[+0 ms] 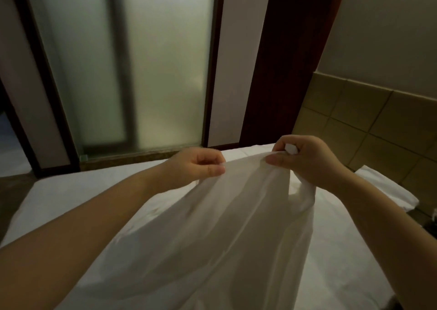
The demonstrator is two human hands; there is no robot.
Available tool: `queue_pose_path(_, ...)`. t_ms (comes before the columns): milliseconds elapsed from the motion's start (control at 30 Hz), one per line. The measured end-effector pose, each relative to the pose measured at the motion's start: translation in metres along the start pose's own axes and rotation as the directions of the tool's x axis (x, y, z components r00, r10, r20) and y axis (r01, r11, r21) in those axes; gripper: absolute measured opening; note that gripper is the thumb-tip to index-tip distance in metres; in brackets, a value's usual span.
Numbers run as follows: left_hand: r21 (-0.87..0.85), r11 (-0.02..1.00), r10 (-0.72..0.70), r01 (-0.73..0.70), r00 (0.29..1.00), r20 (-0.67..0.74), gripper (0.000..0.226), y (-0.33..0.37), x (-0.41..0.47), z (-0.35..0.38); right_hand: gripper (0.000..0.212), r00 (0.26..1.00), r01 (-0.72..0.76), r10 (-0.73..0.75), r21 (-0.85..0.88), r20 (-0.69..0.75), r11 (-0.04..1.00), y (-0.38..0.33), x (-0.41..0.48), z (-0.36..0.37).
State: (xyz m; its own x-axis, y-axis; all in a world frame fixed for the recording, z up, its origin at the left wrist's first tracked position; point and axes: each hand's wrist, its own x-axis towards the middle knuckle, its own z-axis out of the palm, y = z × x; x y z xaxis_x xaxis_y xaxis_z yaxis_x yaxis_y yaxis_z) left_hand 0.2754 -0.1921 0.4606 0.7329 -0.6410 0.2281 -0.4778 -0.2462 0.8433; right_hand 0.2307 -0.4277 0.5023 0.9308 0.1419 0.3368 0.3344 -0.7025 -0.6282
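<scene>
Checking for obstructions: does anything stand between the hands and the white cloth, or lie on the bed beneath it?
Nothing visible. The left hand and right hand pinch the top edge of the cloth. The bed in view shows only sheet, and a pillow lies off right.

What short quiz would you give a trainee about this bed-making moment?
1. True or false: the left hand and the right hand both pinch the white cloth.
2. Where does the pillow lie? A. by the headboard; B. under the cloth; C. in the left hand.
3. Fill in: the lifted cloth hangs over the ___.
Key: 1 true; 2 A; 3 bed.
</scene>
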Motion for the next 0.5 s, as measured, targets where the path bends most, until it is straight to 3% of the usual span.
queue_pose_path(67, -0.099, 0.994, 0.036, -0.036, 0.999, -0.001, 0.022, 0.012, 0.006, -0.013, 0.011, 0.999, 0.024, -0.024, 0.007, -0.044, 1.000, -0.005, 0.000, -0.005)
queue_pose_path(133, -0.127, 0.992, 0.020, -0.007, 0.995, 0.101, 0.023, 0.024, 0.011, -0.026, 0.011, 0.994, 0.048, -0.049, -0.011, -0.097, 0.999, -0.009, 0.002, -0.010)
queue_pose_path(300, 0.084, 0.991, -0.125, 0.102, 0.926, 0.357, 0.016, 0.021, 0.017, -0.032, 0.013, 0.992, 0.060, -0.064, -0.044, -0.105, 0.997, -0.012, -0.001, -0.014)
queue_pose_path(400, 0.116, 0.966, -0.258, 0.232, 0.830, 0.495, 0.015, 0.005, 0.016, -0.024, 0.015, 0.999, 0.006, -0.010, -0.069, -0.046, 0.998, -0.004, -0.008, -0.009)
queue_pose_path(500, 0.297, 0.913, -0.405, 0.278, 0.698, 0.591, 0.023, -0.014, 0.016, -0.004, 0.013, 0.997, -0.063, 0.068, -0.102, 0.049, 0.993, 0.009, -0.012, -0.002)
